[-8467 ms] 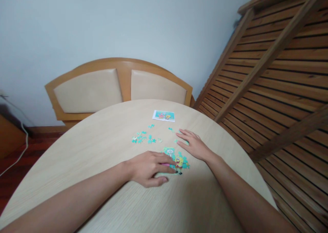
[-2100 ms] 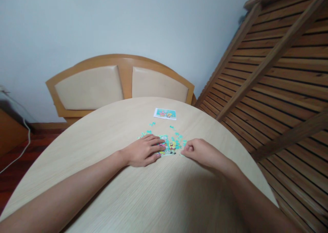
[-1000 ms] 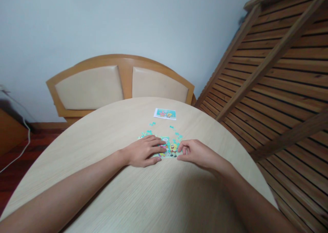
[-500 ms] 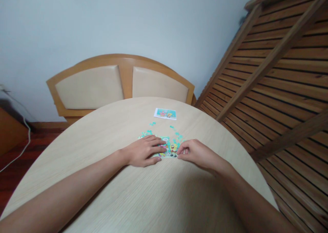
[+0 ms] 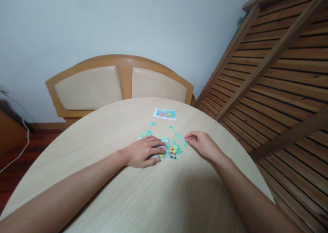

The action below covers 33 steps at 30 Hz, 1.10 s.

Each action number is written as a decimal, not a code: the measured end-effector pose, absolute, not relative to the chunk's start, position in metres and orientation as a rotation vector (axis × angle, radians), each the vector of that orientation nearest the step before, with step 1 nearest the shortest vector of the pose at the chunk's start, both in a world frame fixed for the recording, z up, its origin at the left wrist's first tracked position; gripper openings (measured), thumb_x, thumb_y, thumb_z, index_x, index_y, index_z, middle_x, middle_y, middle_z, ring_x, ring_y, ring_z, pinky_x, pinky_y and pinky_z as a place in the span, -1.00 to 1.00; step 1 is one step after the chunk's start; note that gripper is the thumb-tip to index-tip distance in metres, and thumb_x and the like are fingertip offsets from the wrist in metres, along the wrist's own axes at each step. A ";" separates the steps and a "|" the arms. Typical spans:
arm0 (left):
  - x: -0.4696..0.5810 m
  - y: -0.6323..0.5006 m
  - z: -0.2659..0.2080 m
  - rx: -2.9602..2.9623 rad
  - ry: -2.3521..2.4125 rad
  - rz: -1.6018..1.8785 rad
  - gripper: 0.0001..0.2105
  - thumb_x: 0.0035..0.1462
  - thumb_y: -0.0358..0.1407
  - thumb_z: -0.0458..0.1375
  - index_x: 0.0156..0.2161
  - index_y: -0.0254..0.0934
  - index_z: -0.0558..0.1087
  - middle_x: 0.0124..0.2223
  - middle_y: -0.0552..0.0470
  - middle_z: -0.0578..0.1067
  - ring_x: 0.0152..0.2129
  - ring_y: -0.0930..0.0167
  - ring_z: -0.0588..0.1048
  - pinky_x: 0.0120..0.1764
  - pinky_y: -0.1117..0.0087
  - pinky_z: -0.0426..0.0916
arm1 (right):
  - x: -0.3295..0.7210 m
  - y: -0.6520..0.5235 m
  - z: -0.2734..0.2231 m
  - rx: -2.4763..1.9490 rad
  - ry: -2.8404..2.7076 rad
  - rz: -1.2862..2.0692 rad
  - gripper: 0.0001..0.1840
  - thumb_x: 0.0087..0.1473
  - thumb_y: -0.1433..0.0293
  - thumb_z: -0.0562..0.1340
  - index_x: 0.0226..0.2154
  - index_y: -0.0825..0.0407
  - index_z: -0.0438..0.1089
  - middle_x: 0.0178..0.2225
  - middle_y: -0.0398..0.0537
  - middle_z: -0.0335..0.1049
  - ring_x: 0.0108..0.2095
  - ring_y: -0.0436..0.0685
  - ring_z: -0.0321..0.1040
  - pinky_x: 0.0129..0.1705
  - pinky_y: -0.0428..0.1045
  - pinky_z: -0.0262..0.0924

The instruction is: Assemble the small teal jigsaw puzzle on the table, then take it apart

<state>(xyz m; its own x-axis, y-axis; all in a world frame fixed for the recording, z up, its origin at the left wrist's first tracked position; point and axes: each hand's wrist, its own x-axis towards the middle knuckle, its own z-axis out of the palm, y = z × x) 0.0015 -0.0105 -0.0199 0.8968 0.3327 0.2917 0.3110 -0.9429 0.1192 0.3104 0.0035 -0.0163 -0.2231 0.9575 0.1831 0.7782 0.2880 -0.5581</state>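
A partly joined jigsaw puzzle (image 5: 175,152) with cartoon figures on a teal background lies on the round table. My left hand (image 5: 143,151) rests flat over its left part, fingers stretched out, hiding some of the picture. To the right of the puzzle, my right hand (image 5: 198,142) has thumb and forefinger pinched together at the edge of the loose teal pieces. Whatever is between those fingertips is too small to make out. Loose puzzle pieces (image 5: 177,135) lie just left of that hand, and more pieces (image 5: 146,134) lie behind my left hand.
A printed picture card (image 5: 165,114) lies farther back on the pale wooden table (image 5: 123,199). Behind the table stands a padded wooden headboard (image 5: 89,87) against the wall. A slatted wooden frame (image 5: 269,72) leans at the right. A white cable (image 5: 27,137) hangs at the left.
My right hand has moved from the puzzle's right edge rightward and away from me to the loose pieces, uncovering that edge. My left hand stays on the puzzle.
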 end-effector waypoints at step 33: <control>-0.005 -0.005 -0.024 2.932 0.807 0.828 -0.76 0.32 -0.30 -0.05 -0.15 -0.24 0.48 -0.19 -0.08 0.59 -0.27 0.32 0.54 -0.12 0.23 0.41 | 0.308 0.017 -0.038 -1.304 -2.178 0.423 -0.80 0.19 0.28 0.26 -0.23 0.00 0.57 -0.20 0.01 0.51 -0.18 0.16 0.42 -0.07 0.04 0.27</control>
